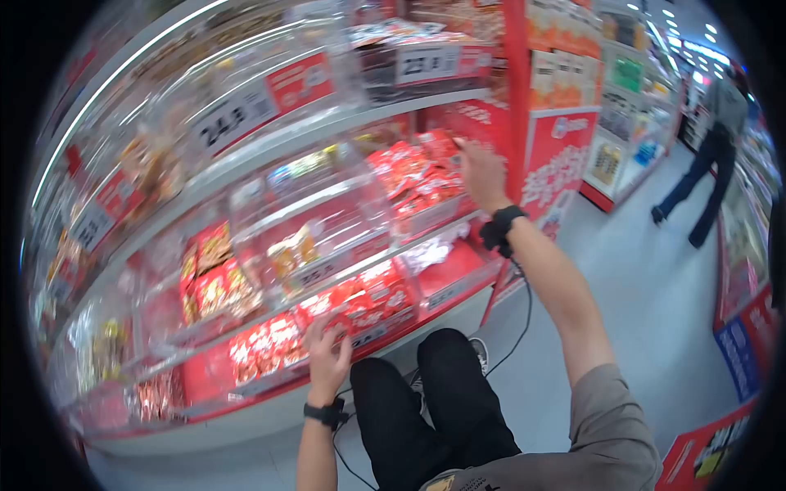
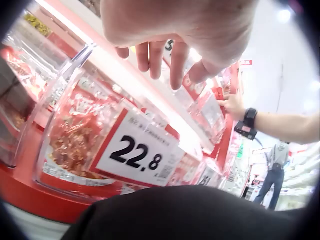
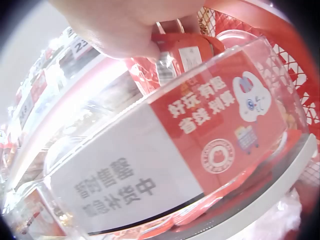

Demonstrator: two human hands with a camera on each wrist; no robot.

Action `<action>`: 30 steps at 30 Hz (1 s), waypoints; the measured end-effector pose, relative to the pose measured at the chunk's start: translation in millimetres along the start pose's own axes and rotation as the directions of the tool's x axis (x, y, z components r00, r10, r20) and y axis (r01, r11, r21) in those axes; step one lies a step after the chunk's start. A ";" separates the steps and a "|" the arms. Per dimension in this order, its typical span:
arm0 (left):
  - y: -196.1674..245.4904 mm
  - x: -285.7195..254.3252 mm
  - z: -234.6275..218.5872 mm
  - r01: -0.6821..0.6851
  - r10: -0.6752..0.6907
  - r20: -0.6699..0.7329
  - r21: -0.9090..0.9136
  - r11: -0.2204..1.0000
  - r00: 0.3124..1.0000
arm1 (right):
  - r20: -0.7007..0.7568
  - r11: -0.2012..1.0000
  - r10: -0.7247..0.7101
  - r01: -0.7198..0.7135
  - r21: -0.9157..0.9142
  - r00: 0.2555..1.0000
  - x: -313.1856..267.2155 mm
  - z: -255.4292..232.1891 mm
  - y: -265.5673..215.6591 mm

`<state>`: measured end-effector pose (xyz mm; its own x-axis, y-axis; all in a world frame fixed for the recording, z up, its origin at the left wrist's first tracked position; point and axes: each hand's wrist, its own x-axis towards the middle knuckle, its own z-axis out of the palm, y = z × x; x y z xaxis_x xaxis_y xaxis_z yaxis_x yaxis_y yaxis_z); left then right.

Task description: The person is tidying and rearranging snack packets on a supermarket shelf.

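At the upper bin, my right hand (image 1: 485, 173) holds a red packet (image 1: 442, 147) above other red packets (image 1: 409, 176). The right wrist view shows the hand (image 3: 132, 25) at the top, with its fingers round the red packet (image 3: 182, 55) behind the bin's printed card (image 3: 215, 120). My left hand (image 1: 327, 360) is by the front of the lower bins, near red packets (image 1: 270, 348). In the left wrist view that hand (image 2: 180, 30) hangs with loosely bent, parted fingers and nothing in them, above a 22.8 price card (image 2: 135, 152).
Clear bins and shelves (image 1: 246, 139) with price cards fill the left and centre. A red post (image 1: 517, 98) stands right of the upper bin. My knees (image 1: 409, 401) are close to the lower shelf edge. A person (image 1: 712, 147) is in the aisle at the right.
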<state>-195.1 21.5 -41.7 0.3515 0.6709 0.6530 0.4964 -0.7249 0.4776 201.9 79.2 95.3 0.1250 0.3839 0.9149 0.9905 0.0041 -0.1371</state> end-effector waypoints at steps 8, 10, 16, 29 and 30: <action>121.3 17.6 -14.4 0.181 -0.165 0.125 -0.901 0.393 0.978 | -0.211 0.765 -0.386 0.440 0.471 0.898 -62.0 -113.8 -152.4; 116.5 -6.8 -12.0 0.175 -0.155 0.130 -0.928 0.330 0.979 | -0.136 0.717 -0.478 0.474 0.511 0.868 -105.5 -130.7 -186.2; 88.8 -47.4 -40.6 0.329 -0.490 0.280 -0.944 0.015 0.826 | 0.123 0.496 -0.497 0.165 0.852 0.859 -162.4 -135.2 -212.0; 81.8 -58.0 -34.8 0.499 -0.559 0.306 -0.836 0.230 0.770 | 0.826 0.181 -0.355 -0.834 0.521 0.439 -172.2 -124.8 -174.9; 80.9 -59.3 -34.2 0.517 -0.586 0.320 -0.832 0.203 0.745 | 0.846 0.187 -0.332 -0.851 0.492 0.416 -174.2 -127.6 -169.3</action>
<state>-203.0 -82.2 -21.7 0.2254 0.9741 0.0182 -0.3777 0.0702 0.9233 19.6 -106.2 7.6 -0.3248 0.9400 0.1049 0.0511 0.1282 -0.9904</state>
